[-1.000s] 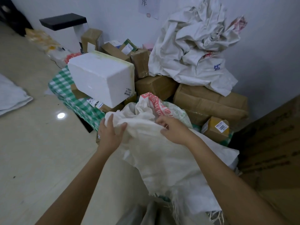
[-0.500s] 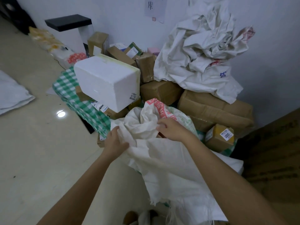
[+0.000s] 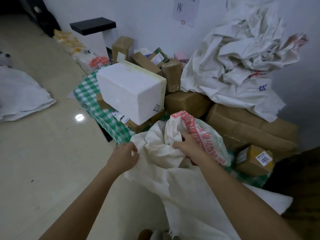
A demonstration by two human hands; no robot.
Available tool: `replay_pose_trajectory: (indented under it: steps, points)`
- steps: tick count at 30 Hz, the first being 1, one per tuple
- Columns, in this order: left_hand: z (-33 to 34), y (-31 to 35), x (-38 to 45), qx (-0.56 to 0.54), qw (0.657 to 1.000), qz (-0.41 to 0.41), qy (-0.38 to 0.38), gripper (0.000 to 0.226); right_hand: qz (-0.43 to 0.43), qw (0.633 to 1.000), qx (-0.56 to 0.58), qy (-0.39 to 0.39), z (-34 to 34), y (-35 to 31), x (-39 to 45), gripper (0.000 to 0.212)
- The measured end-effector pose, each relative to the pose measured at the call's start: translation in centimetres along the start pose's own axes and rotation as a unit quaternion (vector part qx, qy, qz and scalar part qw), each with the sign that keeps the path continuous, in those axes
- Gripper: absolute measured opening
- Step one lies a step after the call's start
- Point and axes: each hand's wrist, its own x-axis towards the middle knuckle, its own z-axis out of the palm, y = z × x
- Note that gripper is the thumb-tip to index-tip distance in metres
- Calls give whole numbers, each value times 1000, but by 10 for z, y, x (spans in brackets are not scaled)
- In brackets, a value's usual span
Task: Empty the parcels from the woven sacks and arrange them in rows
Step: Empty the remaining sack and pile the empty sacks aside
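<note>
A person's right hand (image 3: 186,144) holds a bunched fold of the woven sack (image 3: 173,170); the left hand (image 3: 123,155) pinches its edge. Just beyond the grip, the foam box (image 3: 129,90) perches on parcels; tugging the sack could topple it.

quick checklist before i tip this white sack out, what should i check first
1. Right hand grips the white sack at its bunched mouth: ok.
2. Left hand has a firm hold on the sack's edge: cannot tell, fingers only curl at the edge.
3. Sack mouth open enough to pour: not ok, still bunched.
4. What is inside the sack: cannot tell, hidden by the fabric.
5. Bare floor to the left for rows: ok.
6. White foam box sits steadily on the pile: cannot tell; it overhangs the boxes beneath.
</note>
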Motion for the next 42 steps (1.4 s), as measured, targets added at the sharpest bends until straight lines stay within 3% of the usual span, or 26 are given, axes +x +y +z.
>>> replay_pose_trajectory:
  steps: [3,5,8,12,13,15,17,19,21,23,26,30,33,36,39,41,42]
  points:
    - [-21,22,13,-17,996,52,71,25,-55,997,43,18,-3,-2,-17,55]
    - [-33,52,15,-104,990,92,17,38,-79,995,63,11,2,-5,-25,32]
    - [-36,100,11,-207,972,60,-97,49,-89,995,45,29,8,-6,-33,12]
    - [-17,116,16,-215,973,32,-72,44,-132,989,-6,-63,-3,-1,-53,15]
    - [-13,114,17,-223,973,31,-58,38,-147,988,-11,-51,-7,4,-55,20]
    - [-12,108,14,-245,967,49,-44,27,-157,986,-36,52,-16,11,-54,29]
    - [-13,101,12,-265,961,61,-51,17,-146,972,-103,152,-26,17,-50,53]
    - [-17,94,9,-280,955,56,-75,15,-119,965,-165,164,-31,22,-46,80]
    - [-24,91,3,-300,948,36,-98,25,-87,957,-217,172,-31,27,-43,88]
    - [-32,87,-6,-316,941,32,-120,29,-67,946,-218,232,-30,27,-42,76]
    - [-40,74,-13,-313,936,23,-158,41,-108,934,-183,286,-33,24,-42,34]
    - [-50,55,-25,-323,920,62,-212,76,-152,930,-134,305,-29,14,-50,33]
    - [-57,52,-31,-327,901,104,-265,80,-156,925,-122,325,-33,1,-52,34]
    - [-62,64,-31,-307,929,116,-172,87,-180,919,-118,331,-40,-14,-53,33]
    - [-65,77,-19,-264,947,169,-69,102,-207,933,-104,275,-46,-33,-57,31]
    - [-63,86,-14,-215,954,199,-69,86,-220,945,-44,239,-49,-47,-63,30]
    - [-61,90,-12,-193,955,217,-57,67,-228,945,-2,233,-50,-52,-66,31]
